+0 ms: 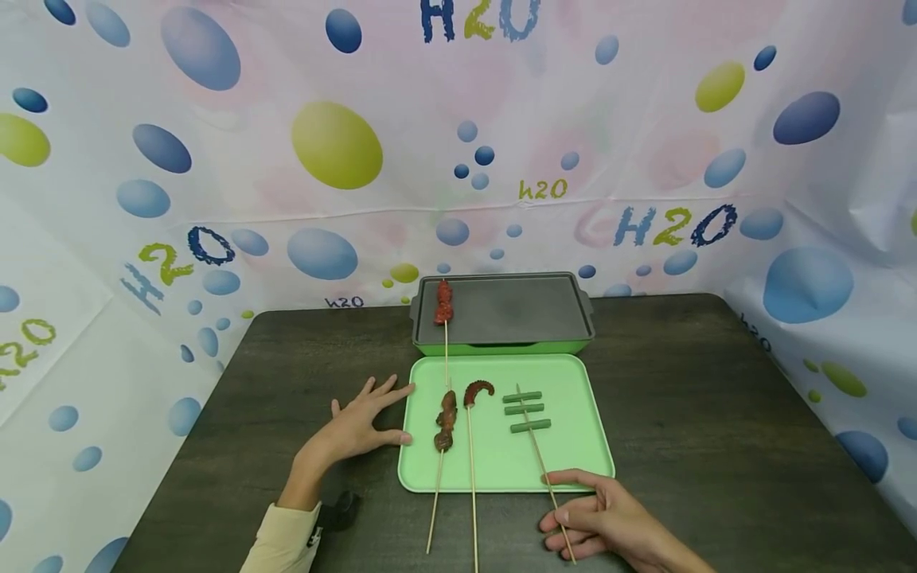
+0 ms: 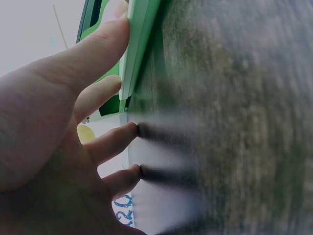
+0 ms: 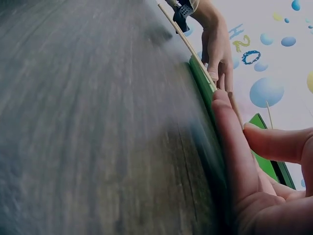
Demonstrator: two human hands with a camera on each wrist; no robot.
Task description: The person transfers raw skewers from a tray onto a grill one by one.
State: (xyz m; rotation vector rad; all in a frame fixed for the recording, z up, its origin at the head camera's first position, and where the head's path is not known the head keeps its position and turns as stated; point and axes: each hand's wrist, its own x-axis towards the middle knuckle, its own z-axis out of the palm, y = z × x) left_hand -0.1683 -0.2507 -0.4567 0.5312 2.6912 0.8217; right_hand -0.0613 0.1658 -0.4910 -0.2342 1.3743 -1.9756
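Observation:
A light green tray (image 1: 501, 471) lies on the dark table and carries three skewers: brown meat (image 1: 446, 420), a curled octopus tentacle (image 1: 478, 391) and green bean pieces (image 1: 526, 412). My left hand (image 1: 361, 422) lies flat on the table with straight, spread fingers, and its thumb and fingertips touch the tray's left edge (image 2: 139, 44). At the tray's front right corner, my right hand (image 1: 598, 517) has thumb (image 3: 279, 144) and forefinger pinching the stick of the green bean skewer. A fourth skewer with red meat (image 1: 443, 302) rests on the grill plate (image 1: 516, 312).
The dark grill plate on its green base stands just behind the tray, near the table's back edge. Bare dark wood (image 1: 716, 414) extends to both sides of the tray. A bubble-patterned sheet (image 1: 337, 143) closes in the table at the back and sides.

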